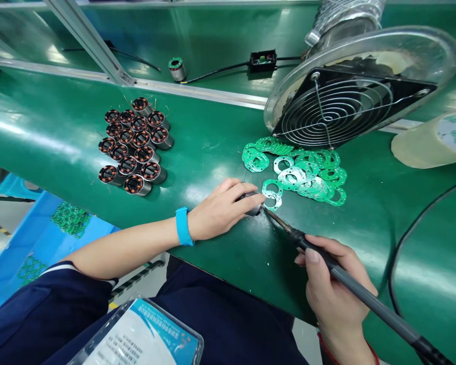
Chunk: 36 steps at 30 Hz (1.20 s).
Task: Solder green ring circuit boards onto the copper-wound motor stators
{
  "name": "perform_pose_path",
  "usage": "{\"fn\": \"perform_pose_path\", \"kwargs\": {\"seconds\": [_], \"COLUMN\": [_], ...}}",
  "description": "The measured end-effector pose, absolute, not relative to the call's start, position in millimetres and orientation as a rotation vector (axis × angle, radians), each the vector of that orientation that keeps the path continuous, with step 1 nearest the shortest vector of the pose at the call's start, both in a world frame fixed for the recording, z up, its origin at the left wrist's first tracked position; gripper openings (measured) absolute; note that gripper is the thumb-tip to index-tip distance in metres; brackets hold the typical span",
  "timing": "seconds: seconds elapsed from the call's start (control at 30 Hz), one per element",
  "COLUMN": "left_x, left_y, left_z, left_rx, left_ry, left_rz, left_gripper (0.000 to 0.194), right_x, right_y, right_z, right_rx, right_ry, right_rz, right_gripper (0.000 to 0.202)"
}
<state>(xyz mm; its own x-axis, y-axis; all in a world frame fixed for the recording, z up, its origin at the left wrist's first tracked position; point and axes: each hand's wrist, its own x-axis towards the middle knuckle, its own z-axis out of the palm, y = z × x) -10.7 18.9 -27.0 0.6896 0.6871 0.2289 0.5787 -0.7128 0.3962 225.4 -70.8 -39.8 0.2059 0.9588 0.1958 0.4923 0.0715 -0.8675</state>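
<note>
My left hand [223, 207], with a blue band at the wrist, is closed around a motor stator [254, 204] lying on its side on the green bench. Much of that stator is hidden under the fingers. In my right hand [334, 276] is a soldering iron [323, 253], gripped like a pen, its tip at the stator's right end. Whether the tip touches it I cannot tell. Just beyond lie loose green ring-shaped circuit boards [311, 175], heaped and overlapping. To the left stands a cluster of several stators [135, 147] with copper windings facing up.
A fume extractor fan [329, 111] with a wire grille overhangs the back right. A tape roll [429, 142] lies at right, near a black cable [393, 258]. Behind the metal rail sit one stator [177, 69] and a small black box [263, 61]. A blue bin [13, 258] holds more boards.
</note>
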Motion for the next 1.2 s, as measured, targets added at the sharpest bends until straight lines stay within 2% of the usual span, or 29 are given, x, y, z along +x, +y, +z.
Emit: {"fn": "perform_pose_path", "kwargs": {"seconds": [0.33, 0.57, 1.2], "left_x": [-11, -7, -6], "left_y": [19, 19, 21], "left_z": [-30, -30, -32], "left_rx": [2.722, 2.792, 2.760], "left_ry": [1.026, 1.025, 1.064], "left_rz": [0.686, 0.735, 0.679], "left_gripper": [0.029, 0.027, 0.029], "right_x": [226, 219, 222], "right_y": [-70, -63, -67], "right_z": [-40, -30, -37], "right_rx": [-1.504, -1.363, -1.497], "right_ry": [-1.463, -1.704, -1.581], "right_rz": [0.603, 0.390, 0.461], "right_gripper": [0.011, 0.007, 0.012]}}
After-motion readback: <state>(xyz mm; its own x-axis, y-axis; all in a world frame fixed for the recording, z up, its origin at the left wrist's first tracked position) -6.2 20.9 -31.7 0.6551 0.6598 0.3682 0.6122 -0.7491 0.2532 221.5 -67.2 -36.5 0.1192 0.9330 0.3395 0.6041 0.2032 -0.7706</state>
